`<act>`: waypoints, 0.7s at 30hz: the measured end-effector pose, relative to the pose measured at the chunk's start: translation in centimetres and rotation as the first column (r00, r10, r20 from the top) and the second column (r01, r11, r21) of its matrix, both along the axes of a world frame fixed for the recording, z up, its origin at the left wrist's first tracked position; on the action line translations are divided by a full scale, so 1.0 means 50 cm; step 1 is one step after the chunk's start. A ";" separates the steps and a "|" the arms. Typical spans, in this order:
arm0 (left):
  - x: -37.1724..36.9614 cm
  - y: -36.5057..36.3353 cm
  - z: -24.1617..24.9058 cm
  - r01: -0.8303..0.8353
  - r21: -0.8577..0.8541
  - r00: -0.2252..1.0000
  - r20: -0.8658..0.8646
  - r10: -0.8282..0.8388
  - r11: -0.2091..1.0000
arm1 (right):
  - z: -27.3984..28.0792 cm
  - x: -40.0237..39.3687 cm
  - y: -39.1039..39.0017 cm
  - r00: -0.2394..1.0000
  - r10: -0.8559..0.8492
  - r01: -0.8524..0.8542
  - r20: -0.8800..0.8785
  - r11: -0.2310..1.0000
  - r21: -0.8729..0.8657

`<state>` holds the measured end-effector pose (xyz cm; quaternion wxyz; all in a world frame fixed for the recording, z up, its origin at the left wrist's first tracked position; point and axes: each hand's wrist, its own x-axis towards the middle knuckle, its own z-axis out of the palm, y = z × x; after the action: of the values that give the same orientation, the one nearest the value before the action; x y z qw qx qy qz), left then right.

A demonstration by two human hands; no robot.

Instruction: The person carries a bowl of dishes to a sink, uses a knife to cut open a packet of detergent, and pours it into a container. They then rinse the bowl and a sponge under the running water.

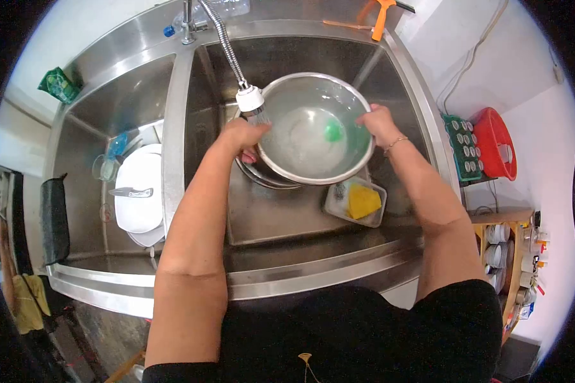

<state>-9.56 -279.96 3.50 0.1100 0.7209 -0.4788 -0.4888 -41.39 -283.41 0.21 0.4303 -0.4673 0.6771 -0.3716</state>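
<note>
A wide stainless steel bowl [298, 137] is held between my two hands over the right sink basin, tilted slightly. Cloudy liquid seems to lie in it, with a bright green patch that I cannot identify. My left hand [241, 135] is closed on the bowl's left rim, just under the white tap head [250, 99]. On the opposite side, my right hand [381, 124] grips the rim, thumb toward the inside. Beneath the bowl shows the rim of another metal vessel [271, 181], mostly hidden. Near it sits a clear plastic tub [364, 221] containing a yellow sponge [364, 202].
White plates [138, 207] with a folding knife [133, 192] on top lie in the left basin, beside clear cups [102, 168]. A dark cloth [55, 220] hangs over the left edge. An orange squeegee [381, 20] rests at the back right. A red basket [494, 143] stands right.
</note>
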 end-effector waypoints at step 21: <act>-0.089 0.057 -0.026 0.253 0.227 0.863 -0.491 -0.114 0.940 | 0.085 -0.130 0.123 1.000 -0.002 0.002 -0.001 0.997 0.072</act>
<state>-13.99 -277.13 2.21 0.0711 0.5391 -0.4297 -0.7209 -47.89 -277.29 4.48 0.4461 -0.4509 0.6908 -0.3470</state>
